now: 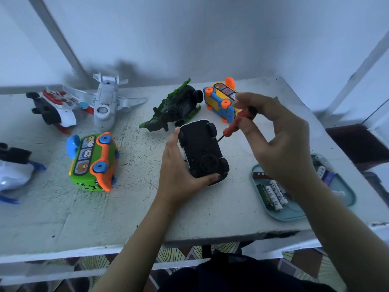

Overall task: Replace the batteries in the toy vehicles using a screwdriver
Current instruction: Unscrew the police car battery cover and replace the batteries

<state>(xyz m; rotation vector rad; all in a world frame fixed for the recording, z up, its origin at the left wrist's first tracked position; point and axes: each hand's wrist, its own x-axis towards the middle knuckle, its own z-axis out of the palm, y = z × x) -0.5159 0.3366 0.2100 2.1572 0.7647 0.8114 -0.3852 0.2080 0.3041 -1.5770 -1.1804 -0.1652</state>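
Table (126,207) centre: left hand (179,171) grips car (202,148); tray (343,194) sits near front edge.

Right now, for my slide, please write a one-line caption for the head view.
Left hand steadies an upturned black toy car while the right hand aims an orange-red screwdriver at its underside.

— Which colours are shown on the car (201,148)?
— A black underside, edged in white. The screwdriver (239,121) is coloured red-orange and capped in black.
— And the buses?
— On the left, the green bus (92,161) is fitted with an orange base and blue wheels; far right, the yellow bus (220,103) is trimmed in blue, with orange wheels. White batteries (275,196) are printed in black, in a teal tray (290,213).
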